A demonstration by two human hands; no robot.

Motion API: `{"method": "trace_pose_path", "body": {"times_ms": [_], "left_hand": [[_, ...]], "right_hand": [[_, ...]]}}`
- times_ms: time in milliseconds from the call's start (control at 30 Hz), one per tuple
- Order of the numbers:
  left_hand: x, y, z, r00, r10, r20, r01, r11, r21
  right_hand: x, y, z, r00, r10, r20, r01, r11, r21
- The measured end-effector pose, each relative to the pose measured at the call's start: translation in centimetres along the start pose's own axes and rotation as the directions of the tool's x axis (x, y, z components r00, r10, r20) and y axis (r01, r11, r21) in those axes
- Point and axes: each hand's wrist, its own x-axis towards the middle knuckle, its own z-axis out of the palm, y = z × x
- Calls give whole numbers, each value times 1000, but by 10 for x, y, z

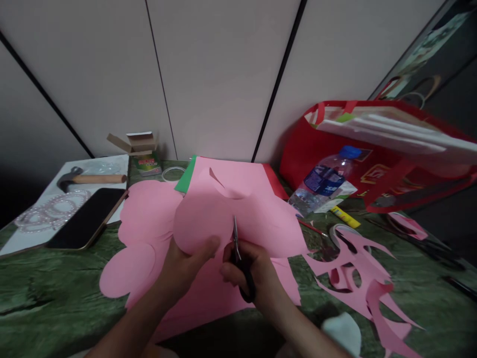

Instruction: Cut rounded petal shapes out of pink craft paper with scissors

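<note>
Clasping lobed pink paper [203, 219] — likely light, floppy, best edge-held — in left hand [188, 265], black-handled metal scissors [236, 239] in right hand [261, 271].

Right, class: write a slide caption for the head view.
Scissors in the right hand meet pink paper held by the left hand.

Scissors [237, 256] partly hidden (right fingers [233, 273]), bag [395, 158] cropped

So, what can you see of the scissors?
The scissors have slim, metallic-looking silver blades and dark handles, perhaps plastic, partly hidden by the person's right grip, which holds them. They point away from the person, with a blade against the pink paper. How far they are open is hard to tell.
</note>
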Motion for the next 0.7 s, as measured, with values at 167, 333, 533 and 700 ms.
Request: {"method": "trace_pose_path", "body": {"times_ms": [167, 333, 533, 700], "left_hand": [[0, 1, -1, 1000, 2, -1, -2, 1000, 8], [0, -1, -1, 1000, 7, 7, -7, 1000, -11], [-1, 2, 2, 999, 42, 12, -42, 999, 31], [-1, 5, 3, 997, 82, 8, -83, 992, 91]], "right_hand": [[0, -2, 0, 1000, 0, -3, 0, 1000, -25], [0, -3, 2, 1000, 16, -23, -16, 1000, -7], [0, -1, 1, 1000, 1, -2, -1, 1000, -17], [4, 1, -5, 1000, -26, -17, 25, 999, -46]]}}
